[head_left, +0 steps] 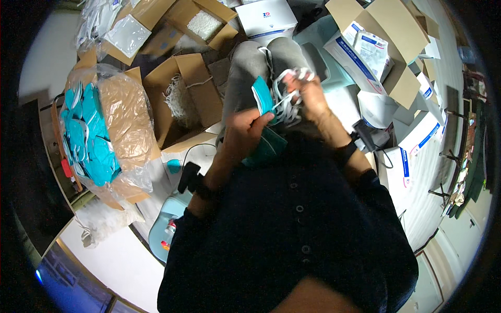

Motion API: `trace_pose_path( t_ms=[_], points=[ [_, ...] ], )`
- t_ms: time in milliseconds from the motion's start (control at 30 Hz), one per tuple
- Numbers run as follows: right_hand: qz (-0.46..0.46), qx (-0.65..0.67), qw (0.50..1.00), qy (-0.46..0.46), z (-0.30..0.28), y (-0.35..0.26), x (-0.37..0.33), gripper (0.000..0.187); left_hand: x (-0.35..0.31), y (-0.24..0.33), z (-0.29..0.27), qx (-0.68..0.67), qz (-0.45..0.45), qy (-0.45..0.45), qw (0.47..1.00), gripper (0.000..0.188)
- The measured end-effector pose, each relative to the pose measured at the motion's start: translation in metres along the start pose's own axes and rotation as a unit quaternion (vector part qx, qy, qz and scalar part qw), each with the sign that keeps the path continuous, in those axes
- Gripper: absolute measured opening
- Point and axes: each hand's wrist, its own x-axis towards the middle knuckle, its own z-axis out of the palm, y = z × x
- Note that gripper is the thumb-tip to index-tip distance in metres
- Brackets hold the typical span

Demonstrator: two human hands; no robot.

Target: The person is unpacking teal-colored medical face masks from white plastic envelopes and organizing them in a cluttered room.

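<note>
Teal cloth piece point(264, 95) above lap, left hand point(246, 127) pinching its lower edge, thumb against fingers. Right hand point(310, 95) blurred, fingers closed round white cord tangle point(288, 110). Piece looks unfinished; cannot tell if cord joined. Second teal piece point(270, 146) on lap, done or not unclear. Much seemingly left: bagged teal heap point(91, 138), more white strands point(177, 99) in open box point(199, 86).

The fabric piece point(265, 95) is showing teal, edged white, the cords point(288, 112) white. At nine o'clock, bagged fabric pieces point(95, 141) are showing teal; at three, a carton point(419, 129) is wearing blue-striped white.
</note>
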Motion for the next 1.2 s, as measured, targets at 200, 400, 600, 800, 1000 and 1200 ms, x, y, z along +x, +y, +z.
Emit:
trace_pose_path(
  t_ms=[200, 400, 600, 800, 1000, 1200],
  points=[
    [-0.178, -0.102, 0.978, -0.045, -0.039, -0.035, 0.004, 0.015, -0.011, 0.011, -0.01, -0.232, -0.025, 0.14, 0.962, 0.018],
    [-0.178, -0.216, 0.937, -0.209, 0.007, -0.028, -0.031, 0.02, 0.001, 0.004, -0.007, -0.24, 0.034, 0.181, 0.953, 0.02],
    [-0.228, -0.238, 0.924, -0.195, 0.009, -0.016, -0.035, 0.023, 0.007, 0.001, -0.004, -0.382, -0.108, 0.187, 0.899, 0.018],
    [-0.319, -0.304, 0.876, -0.196, 0.008, -0.002, -0.033, 0.021, 0.019, -0.018, 0.017, -0.272, 0.027, 0.128, 0.953, 0.013],
    [-0.414, -0.577, 0.704, 0.026, -0.023, -0.002, 0.003, 0.034, 0.002, 0.017, -0.002, -0.364, -0.054, 0.011, 0.93, 0.014],
    [-0.253, -0.262, 0.93, -0.044, -0.008, 0.002, -0.002, 0.016, -0.001, 0.01, -0.002, -0.607, -0.051, -0.104, 0.786, 0.027]
  ],
)
